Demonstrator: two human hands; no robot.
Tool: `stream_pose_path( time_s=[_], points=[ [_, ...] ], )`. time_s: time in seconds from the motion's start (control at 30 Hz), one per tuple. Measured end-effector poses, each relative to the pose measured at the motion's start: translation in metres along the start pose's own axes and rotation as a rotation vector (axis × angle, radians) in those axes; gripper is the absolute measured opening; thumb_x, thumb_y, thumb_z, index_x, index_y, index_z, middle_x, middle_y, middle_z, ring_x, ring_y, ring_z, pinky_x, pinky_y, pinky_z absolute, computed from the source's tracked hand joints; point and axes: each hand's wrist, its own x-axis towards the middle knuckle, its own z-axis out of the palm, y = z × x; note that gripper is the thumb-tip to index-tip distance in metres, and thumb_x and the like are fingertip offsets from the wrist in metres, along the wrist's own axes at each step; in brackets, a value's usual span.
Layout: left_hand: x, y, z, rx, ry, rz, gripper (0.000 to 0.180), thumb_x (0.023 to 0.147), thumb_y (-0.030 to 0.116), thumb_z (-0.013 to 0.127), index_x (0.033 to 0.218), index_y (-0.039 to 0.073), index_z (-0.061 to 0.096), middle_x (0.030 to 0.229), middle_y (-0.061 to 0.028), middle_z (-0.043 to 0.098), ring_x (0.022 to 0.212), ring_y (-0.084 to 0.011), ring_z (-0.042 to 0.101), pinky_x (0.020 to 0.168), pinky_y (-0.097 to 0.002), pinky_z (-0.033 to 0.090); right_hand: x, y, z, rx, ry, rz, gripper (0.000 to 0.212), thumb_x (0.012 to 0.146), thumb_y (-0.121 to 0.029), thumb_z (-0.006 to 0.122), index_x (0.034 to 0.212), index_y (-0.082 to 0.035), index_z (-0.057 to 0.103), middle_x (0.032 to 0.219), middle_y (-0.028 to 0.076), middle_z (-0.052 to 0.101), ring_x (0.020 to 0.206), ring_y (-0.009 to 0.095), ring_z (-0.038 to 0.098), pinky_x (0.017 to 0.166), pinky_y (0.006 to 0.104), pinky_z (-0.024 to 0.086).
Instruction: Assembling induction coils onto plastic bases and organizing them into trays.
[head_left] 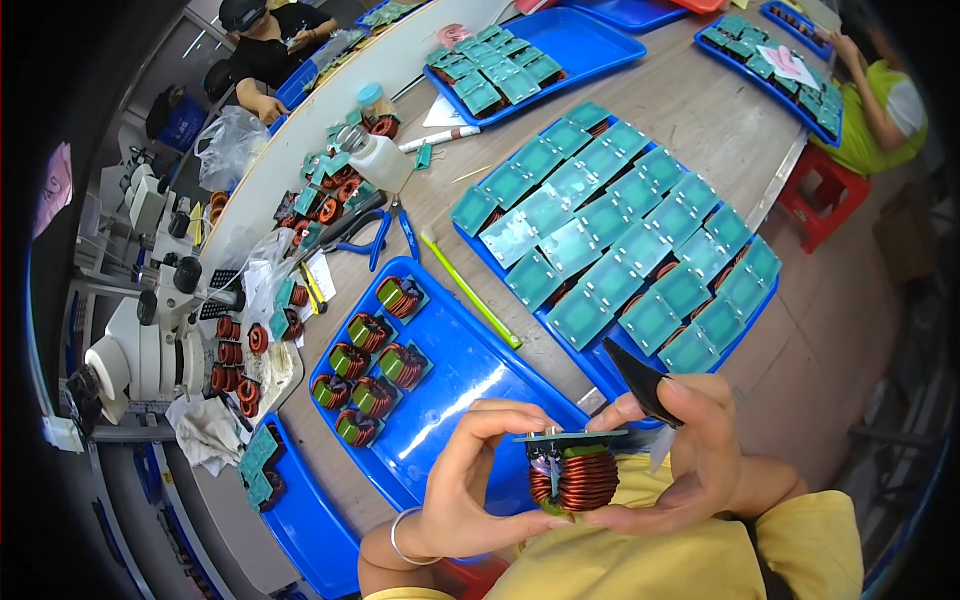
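A toroidal copper coil (588,482) with a small green circuit board on its upper side is held up in front of my yellow shirt. My left hand (452,505), with a bangle at the wrist, is closed on it, thumb below and fingers at the board's edge. From the other side my right hand (705,460) also grips the coil, thumb underneath and a fingertip by the board. A black, flat, pointed tool (640,382) sticks out from between the right-hand fingers; its exact kind does not show.
Left of centre, a blue tray (470,345) holds several coils on boards. Beyond stands a blue tray (560,330) full of green boards. A green brush (470,290), blue-handled pliers (365,240) and a white bottle (380,162) lie or stand around. Two other people sit farther off.
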Motion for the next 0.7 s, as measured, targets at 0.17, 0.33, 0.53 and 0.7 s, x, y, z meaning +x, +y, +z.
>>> stream_pose_path(
  time_s=[0.17,0.33,0.53,0.7],
  points=[
    [0.001,0.0,0.0,-0.016,-0.007,-0.033,0.068,0.053,0.009,0.083,0.109,0.002,0.045,0.104,-0.0136,0.05,0.098,-0.0224,0.051,0.088,-0.0339,0.038,0.004,-0.001,0.003,-0.027,0.03,-0.003,0.074,0.058,-0.012,0.082,0.118,0.009,0.044,0.107,0.017,0.05,0.089,0.023,0.055,0.067,0.0255,0.046],
    [0.002,0.002,-0.005,-0.013,-0.111,0.026,0.068,0.061,0.001,0.078,0.117,-0.002,0.041,0.115,-0.0172,0.046,0.109,-0.0268,0.048,0.096,-0.0383,0.037,0.005,0.003,0.006,-0.064,0.075,-0.161,0.068,0.059,-0.012,0.081,0.116,0.005,0.047,0.105,0.014,0.05,0.086,0.024,0.057,0.066,0.0302,0.046],
    [0.006,0.003,-0.003,0.039,-0.105,0.039,0.066,0.062,-0.001,0.076,0.118,-0.001,0.041,0.115,-0.0179,0.049,0.11,-0.0283,0.047,0.096,-0.0388,0.036,0.006,0.004,0.01,-0.083,0.086,-0.225,0.064,0.06,-0.01,0.08,0.116,0.0,0.049,0.105,0.012,0.051,0.087,0.023,0.058,0.067,0.0303,0.045],
    [0.003,0.001,-0.002,0.003,-0.079,0.02,0.067,0.062,-0.001,0.077,0.118,-0.001,0.041,0.114,-0.0177,0.049,0.11,-0.0287,0.048,0.095,-0.0385,0.037,0.009,0.002,0.005,-0.114,-0.037,-0.203,0.084,0.058,-0.012,0.082,0.125,0.001,0.033,0.106,0.014,0.046,0.087,0.025,0.058,0.065,0.0313,0.045]
  ],
)
